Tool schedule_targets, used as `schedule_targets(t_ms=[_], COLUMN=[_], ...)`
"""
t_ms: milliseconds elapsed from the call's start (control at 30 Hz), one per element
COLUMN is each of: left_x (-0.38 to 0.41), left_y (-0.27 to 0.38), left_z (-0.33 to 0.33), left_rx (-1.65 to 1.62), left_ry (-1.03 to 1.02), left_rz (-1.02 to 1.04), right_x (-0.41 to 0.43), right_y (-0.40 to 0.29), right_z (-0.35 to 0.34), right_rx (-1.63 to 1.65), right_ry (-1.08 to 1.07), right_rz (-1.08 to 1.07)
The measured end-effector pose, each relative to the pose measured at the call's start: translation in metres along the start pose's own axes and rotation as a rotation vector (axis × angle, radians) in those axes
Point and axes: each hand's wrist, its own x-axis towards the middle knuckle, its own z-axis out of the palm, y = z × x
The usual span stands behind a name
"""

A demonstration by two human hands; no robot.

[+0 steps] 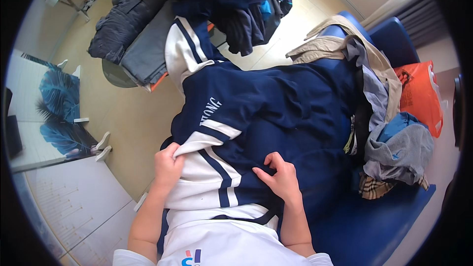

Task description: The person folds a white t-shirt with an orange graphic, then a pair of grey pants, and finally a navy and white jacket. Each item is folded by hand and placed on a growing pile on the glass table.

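Observation:
A navy sports garment point(284, 92) with white panels and stripes is spread before me, across my lap and a blue seat. White lettering marks its front. My left hand point(169, 168) pinches a white striped part point(196, 144), perhaps a sleeve, between thumb and fingers and lifts it into a fold. Over the navy cloth, my right hand point(279, 177) is half curled, thumb and forefinger apart, with nothing between them. Another white striped part point(184, 44) stretches away towards a pile of clothes.
Dark clothes point(240, 3) are heaped ahead, beside a folded grey garment point(146, 44) and a rolled dark jacket point(129, 18). To the right, beige cloth point(391, 85), a grey garment point(402, 151) and an orange plastic bag point(417, 96) lie along the blue seat point(373, 214). White panels point(81, 207) stand left.

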Motion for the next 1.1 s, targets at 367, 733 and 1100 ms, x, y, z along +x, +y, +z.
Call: schedule_targets(t_ms=[367,733,1100], left_x=[0.017,0.031,-0.003], left_y=[0.042,0.037,0.061], left_z=[0.003,0.055,0.057], left_rx=[0.261,0.204,0.029], left_ry=[0.096,0.232,-0.124], left_rz=[0.398,0.541,0.911], right_x=[0.029,0.101,0.080], right_y=[0.012,-0.008,-0.109], right_z=[-0.021,-0.053,-0.082], right_rx=[0.198,0.316,0.495], right_ry=[0.201,0.601,0.721], right_rz=[-0.008,0.011,-0.600])
